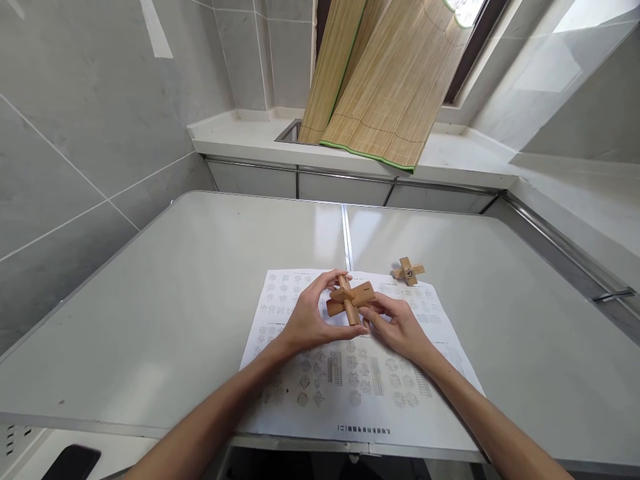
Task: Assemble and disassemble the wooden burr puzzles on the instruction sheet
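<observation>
We've got a brown wooden puzzle of crossed, interlocking bars [351, 298] in both hands, approx. mid-table, above a large white paper sheet w/ printed grey diagrams [360, 413]. Step in hand, as we judge it: two-handed work on the bars. Next move prob. calls for a firm left hold, so that our right fingers can shift or turn a bar w/o the rest slipping.

Re position: puzzle sits between our hands. Our left hand [305, 320] is curved fairly wide around its left side, fingers at the far end of a bar, thumb at the near end. Our right hand [400, 327] is narrow, thumb & fingers holding the right end; exact contact is partly hidden, so can't tell which bar(s).

A second, smaller-looking light-brown wooden cross-shaped puzzle [409, 272] lies beyond our right hand, at the sheet's far edge.
</observation>
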Action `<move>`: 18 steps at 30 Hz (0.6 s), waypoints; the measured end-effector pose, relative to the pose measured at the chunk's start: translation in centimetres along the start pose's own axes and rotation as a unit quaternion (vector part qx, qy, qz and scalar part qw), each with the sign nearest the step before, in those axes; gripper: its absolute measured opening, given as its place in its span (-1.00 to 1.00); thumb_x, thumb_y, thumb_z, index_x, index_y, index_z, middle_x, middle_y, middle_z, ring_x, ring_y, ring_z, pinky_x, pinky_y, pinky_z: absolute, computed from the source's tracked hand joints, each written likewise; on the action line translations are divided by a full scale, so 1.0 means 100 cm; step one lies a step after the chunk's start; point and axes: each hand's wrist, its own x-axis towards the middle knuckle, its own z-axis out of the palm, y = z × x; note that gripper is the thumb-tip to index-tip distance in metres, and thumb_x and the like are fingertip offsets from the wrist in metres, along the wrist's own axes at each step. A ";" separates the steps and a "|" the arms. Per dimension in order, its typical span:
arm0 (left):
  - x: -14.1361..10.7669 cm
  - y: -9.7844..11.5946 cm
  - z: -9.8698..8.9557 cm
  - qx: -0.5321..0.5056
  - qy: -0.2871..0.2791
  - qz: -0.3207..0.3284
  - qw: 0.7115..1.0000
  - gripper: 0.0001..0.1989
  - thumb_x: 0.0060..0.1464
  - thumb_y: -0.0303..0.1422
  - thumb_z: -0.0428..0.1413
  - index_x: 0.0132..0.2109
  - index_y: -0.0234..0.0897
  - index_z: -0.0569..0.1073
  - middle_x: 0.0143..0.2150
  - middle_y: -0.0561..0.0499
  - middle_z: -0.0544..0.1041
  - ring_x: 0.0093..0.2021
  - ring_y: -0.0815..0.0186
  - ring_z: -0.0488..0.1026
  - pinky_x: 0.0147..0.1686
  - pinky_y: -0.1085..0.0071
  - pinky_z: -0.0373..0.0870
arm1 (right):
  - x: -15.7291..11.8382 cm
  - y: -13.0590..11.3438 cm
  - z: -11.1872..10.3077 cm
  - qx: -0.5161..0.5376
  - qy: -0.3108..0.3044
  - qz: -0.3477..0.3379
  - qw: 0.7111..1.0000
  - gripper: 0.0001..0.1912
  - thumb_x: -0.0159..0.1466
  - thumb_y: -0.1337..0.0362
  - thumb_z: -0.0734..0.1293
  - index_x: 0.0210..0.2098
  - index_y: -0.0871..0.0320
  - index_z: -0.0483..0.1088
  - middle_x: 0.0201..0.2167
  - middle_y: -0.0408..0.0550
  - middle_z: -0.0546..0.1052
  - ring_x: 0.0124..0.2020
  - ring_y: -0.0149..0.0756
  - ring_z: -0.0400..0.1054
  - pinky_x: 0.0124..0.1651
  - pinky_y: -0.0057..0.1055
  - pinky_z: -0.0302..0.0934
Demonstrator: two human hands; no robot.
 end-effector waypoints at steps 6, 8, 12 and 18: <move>-0.001 -0.005 0.003 -0.011 -0.025 -0.034 0.999 -0.21 -0.13 -0.16 0.51 0.22 -0.13 0.40 0.18 -0.13 0.55 0.13 0.02 0.54 0.21 0.06 0.44 | -0.003 0.002 0.001 -0.039 -0.003 -0.008 0.999 -0.81 0.46 0.18 0.31 -0.28 0.08 0.42 -0.57 -0.18 0.50 -0.58 -0.33 0.31 -0.47 -0.41 0.13; -0.002 -0.006 0.004 -0.004 -0.031 -0.036 0.999 -0.23 -0.14 -0.16 0.51 0.20 -0.14 0.41 0.14 -0.11 0.56 0.09 0.05 0.55 0.18 0.08 0.45 | -0.004 0.004 0.001 -0.063 0.000 -0.019 0.998 -0.80 0.46 0.19 0.30 -0.31 0.08 0.41 -0.58 -0.20 0.45 -0.59 -0.35 0.25 -0.50 -0.42 0.08; 0.000 -0.006 0.003 -0.007 -0.032 -0.037 0.999 -0.24 -0.11 -0.18 0.50 0.20 -0.14 0.40 0.14 -0.10 0.57 0.08 0.08 0.56 0.16 0.11 0.46 | -0.004 0.006 0.001 -0.054 0.000 -0.024 0.998 -0.82 0.46 0.23 0.29 -0.28 0.09 0.43 -0.53 -0.20 0.48 -0.54 -0.35 0.31 -0.44 -0.42 0.13; 0.001 -0.004 0.001 -0.025 -0.038 -0.039 0.998 -0.13 -0.13 -0.20 0.52 0.29 -0.13 0.34 0.24 -0.16 0.53 0.19 0.02 0.52 0.26 0.05 0.41 | -0.001 0.003 0.000 -0.027 -0.004 -0.019 0.999 -0.84 0.45 0.27 0.29 -0.27 0.10 0.46 -0.52 -0.19 0.50 -0.53 -0.35 0.35 -0.40 -0.42 0.18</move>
